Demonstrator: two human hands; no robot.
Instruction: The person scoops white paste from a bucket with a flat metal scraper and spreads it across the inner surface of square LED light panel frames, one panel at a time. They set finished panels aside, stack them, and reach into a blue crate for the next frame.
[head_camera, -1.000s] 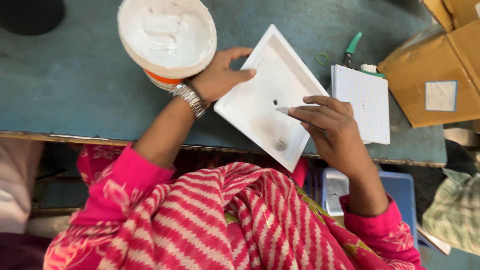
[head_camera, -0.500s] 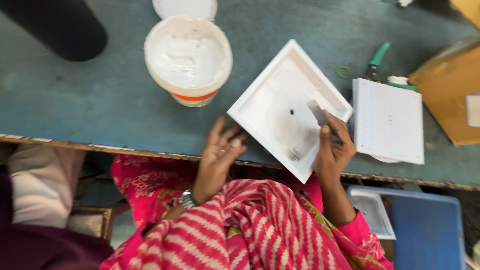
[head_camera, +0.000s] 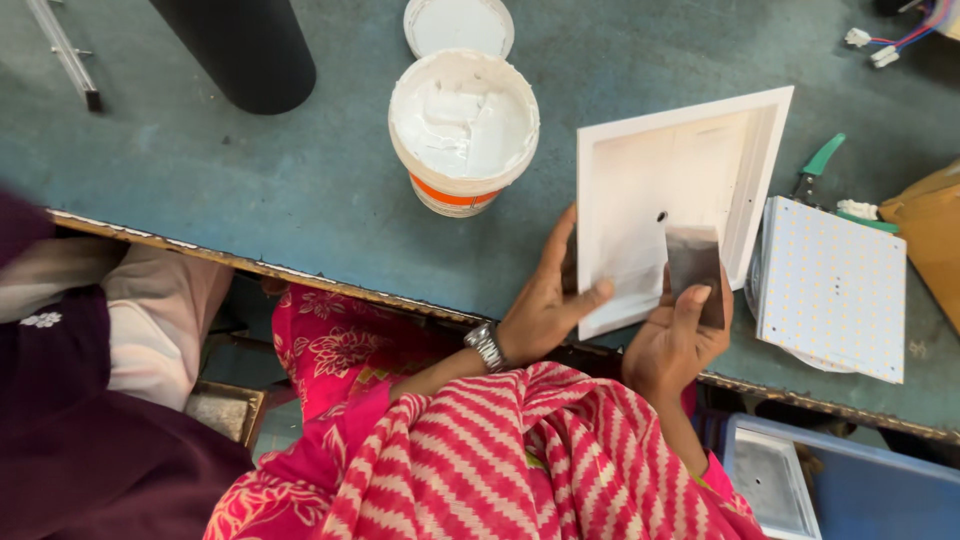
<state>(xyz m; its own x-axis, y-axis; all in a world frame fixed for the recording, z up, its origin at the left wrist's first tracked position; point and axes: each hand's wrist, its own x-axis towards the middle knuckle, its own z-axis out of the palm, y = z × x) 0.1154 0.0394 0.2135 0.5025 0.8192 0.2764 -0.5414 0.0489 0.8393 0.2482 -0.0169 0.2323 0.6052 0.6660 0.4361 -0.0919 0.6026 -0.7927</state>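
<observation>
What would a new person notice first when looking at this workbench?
First, the white square tray at the bench's near edge, gripped by the left hand while the right hand presses a grey scraper into it. Behind it stands an open tub of white paste.

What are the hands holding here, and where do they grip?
The left hand grips the white square tray at its near left edge; the right hand holds a flat scraper by its lower end.

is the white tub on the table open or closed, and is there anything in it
Open. The white tub has no lid on; its round white lid lies on the table just behind it. Thick white paste fills it nearly to the rim.
</observation>
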